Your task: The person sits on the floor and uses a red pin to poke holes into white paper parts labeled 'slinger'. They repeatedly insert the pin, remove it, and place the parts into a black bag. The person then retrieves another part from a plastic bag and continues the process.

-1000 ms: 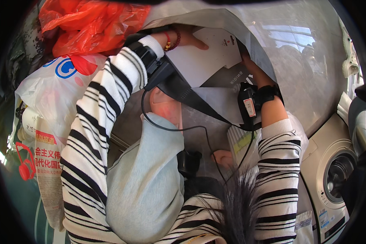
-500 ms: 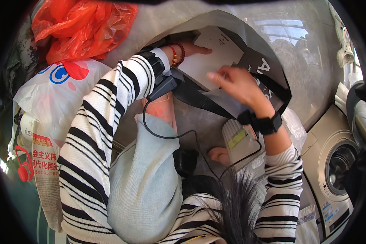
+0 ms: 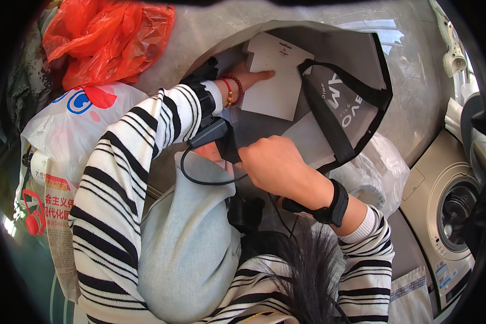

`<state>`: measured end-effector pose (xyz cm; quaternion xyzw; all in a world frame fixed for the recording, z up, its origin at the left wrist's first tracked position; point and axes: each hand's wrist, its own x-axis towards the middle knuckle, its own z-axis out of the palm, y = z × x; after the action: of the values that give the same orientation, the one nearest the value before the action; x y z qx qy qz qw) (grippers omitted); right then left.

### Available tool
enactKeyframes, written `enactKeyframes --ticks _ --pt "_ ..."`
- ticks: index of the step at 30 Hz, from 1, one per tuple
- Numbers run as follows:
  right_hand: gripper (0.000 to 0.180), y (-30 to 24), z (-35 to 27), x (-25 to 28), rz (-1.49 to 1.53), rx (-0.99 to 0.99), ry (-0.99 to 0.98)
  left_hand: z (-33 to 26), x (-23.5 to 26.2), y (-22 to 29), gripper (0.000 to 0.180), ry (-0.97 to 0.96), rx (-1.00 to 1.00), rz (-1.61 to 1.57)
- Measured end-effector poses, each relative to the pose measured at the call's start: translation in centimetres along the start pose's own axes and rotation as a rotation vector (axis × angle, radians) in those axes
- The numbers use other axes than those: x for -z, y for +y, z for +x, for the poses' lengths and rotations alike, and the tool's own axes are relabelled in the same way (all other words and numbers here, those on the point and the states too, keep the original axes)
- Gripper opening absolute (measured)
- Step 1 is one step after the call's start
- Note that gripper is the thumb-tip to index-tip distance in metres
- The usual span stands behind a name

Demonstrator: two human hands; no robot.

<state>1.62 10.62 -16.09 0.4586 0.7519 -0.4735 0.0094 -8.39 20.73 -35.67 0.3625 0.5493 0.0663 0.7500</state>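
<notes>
A large grey tote bag (image 3: 356, 51) with black edging stands wide open in front of me. Inside it is a flat white box (image 3: 272, 94), tilted. My left hand (image 3: 249, 81) reaches in and grips the box at its left edge, with the thumb across its face. At the near side of the bag, my right hand (image 3: 272, 164) is closed on a black strap handle (image 3: 230, 144); its fingertips are partly hidden. The other black handle (image 3: 329, 113) hangs in a loop over the right part of the opening.
A red plastic bag (image 3: 108, 38) and a stuffed white plastic bag (image 3: 102, 108) lie at the left. Clear plastic wrapping (image 3: 378, 167) sits right of the tote, near a front-loading washing machine (image 3: 432, 183). A thin black cable (image 3: 200, 181) hangs from my left wrist device.
My right hand has moved from above the bag's opening down toward me and closed on the near handle. The white box has turned more upright, and the far handle now loops across the opening.
</notes>
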Motion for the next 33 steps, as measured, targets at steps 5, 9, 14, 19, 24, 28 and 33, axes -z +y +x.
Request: enactKeyframes --ticks 5,9,14,19,24,28,33 --pt "0.020 -0.7 -1.7 -0.5 0.004 -0.071 0.053 -1.2 -0.7 -3.5 0.055 -0.032 0.060 0.092" --pt "0.011 -0.5 -2.4 -0.6 0.008 -0.110 0.084 -3.1 -1.7 -3.2 0.055 -0.124 0.481 0.224" --pt "0.007 0.6 -2.4 -0.2 -0.057 -0.158 0.145 -5.6 -0.5 -0.8 0.056 -0.322 0.473 -0.044" --pt "0.021 0.4 -2.3 -1.0 -0.055 -0.106 0.183 -4.8 -0.4 -0.1 0.056 -0.354 0.319 -0.149" --pt "0.019 0.4 -1.9 -2.0 -0.051 -0.084 0.232 -2.3 -1.0 -1.5 0.058 -0.427 0.060 0.015" --pt "0.018 0.3 -1.5 -2.4 -0.087 -0.075 0.211 -0.5 -2.0 -3.3 0.058 -0.333 -0.073 0.407" --pt "0.018 0.5 -2.0 -2.2 -0.099 -0.083 0.205 0.2 -3.9 -4.4 0.061 -0.242 0.070 0.631"
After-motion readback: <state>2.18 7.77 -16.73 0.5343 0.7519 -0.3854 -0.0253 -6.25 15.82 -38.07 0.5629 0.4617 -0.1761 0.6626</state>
